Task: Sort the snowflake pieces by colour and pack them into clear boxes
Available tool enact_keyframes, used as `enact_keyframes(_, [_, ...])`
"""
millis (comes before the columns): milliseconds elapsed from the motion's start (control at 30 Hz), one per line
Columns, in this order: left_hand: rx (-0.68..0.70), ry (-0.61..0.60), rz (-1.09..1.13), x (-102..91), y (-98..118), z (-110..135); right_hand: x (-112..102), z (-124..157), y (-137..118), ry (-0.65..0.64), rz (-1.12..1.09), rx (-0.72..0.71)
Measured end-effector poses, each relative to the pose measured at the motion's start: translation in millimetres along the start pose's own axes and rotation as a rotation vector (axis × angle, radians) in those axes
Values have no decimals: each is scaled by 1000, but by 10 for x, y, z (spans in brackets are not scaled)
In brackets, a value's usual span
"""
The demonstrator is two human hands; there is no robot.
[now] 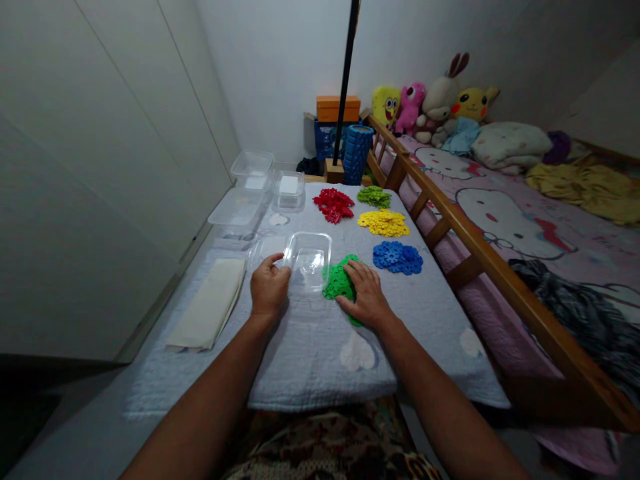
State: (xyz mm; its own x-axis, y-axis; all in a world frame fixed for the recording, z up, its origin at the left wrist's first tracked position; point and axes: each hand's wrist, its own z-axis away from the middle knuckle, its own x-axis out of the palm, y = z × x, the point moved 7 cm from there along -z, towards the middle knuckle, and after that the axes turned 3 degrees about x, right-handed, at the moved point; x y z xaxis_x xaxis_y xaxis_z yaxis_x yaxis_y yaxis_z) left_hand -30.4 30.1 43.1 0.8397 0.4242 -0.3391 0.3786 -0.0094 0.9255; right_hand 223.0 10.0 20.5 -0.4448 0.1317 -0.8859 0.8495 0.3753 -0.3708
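A clear plastic container sits on the pale blue cloth-covered table. My left hand rests at its left edge, fingers curled against the rim. My right hand lies on a pile of dark green plastic snowflake pieces just right of the container, fingers bent over the pile. Beyond lie separate piles of blue pieces, yellow pieces, red pieces and light green pieces.
More clear containers and lids stand at the table's far left. A folded cream cloth lies at the left. A wooden bed rail borders the right side, with plush toys beyond. A black pole rises at the back.
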Motion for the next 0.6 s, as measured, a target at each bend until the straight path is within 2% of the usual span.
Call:
enact_keyframes(333, [15,15,29,-112,-105,121,-141,29,30,153,-48,10])
enact_keyframes(600, [-10,-51,118,-115,-133,216,-159,23,40,168,-63,62])
